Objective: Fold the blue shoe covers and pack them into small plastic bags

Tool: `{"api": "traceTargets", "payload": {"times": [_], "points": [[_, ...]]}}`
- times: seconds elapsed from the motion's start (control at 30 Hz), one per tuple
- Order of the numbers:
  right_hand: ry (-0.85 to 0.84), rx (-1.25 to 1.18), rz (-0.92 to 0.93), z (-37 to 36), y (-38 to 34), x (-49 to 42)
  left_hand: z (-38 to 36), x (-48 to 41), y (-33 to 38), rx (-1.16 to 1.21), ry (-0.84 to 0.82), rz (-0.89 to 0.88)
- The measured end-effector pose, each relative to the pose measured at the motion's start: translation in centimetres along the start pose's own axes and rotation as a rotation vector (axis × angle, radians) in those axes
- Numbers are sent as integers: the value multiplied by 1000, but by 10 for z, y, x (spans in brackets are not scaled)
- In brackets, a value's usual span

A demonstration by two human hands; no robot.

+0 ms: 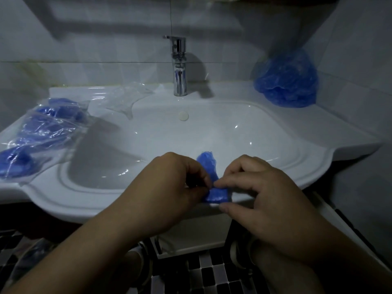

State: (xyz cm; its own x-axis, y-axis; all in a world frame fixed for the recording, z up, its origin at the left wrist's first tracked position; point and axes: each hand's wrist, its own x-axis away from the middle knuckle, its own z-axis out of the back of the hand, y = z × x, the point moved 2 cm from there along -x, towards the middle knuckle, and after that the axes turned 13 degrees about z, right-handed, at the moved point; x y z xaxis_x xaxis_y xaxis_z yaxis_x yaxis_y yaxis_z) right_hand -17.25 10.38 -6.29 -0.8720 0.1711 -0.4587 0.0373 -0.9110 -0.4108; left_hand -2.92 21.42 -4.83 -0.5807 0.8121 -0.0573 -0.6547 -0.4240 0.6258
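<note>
Left hand (169, 183) and right hand (261, 194) each pinch the blue shoe cover (216, 195) over the washbasin (297, 172) near rim, likely creasing a fold; packed bags (48, 126) lie left, loose covers (286, 81) far right.

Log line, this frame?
step: folding; left hand: pinches shoe cover; right hand: pinches it; packed bags: sink left rim; loose covers: back right
</note>
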Motion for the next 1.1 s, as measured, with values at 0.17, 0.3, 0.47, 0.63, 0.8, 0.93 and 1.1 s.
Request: {"api": "traceTargets", "payload": {"times": [0.17, 0.3, 0.47, 0.63, 0.8, 0.93, 1.1], "points": [[-22, -1, 46, 2, -1, -1, 9, 7, 2, -33, -85, -119], [-44, -135, 43, 4, -5, 1, 13, 11, 4, -5, -129, -111], [126, -174, -60, 0, -4, -2, 6, 4, 7, 30, -42, -52], [151, -118, -59, -4, -4, -5, -1, 1, 5, 73, -20, -20], [-15, -3, -35, -1, -1, -4, -4, 3, 5, -31, 35, -24], [-55, 43, 1, 3, -2, -3, 4, 6, 2, -109, -29, -153], [-57, -85, 42, 8, -7, -2, 10, 10, -1, -134, -87, -224]]}}
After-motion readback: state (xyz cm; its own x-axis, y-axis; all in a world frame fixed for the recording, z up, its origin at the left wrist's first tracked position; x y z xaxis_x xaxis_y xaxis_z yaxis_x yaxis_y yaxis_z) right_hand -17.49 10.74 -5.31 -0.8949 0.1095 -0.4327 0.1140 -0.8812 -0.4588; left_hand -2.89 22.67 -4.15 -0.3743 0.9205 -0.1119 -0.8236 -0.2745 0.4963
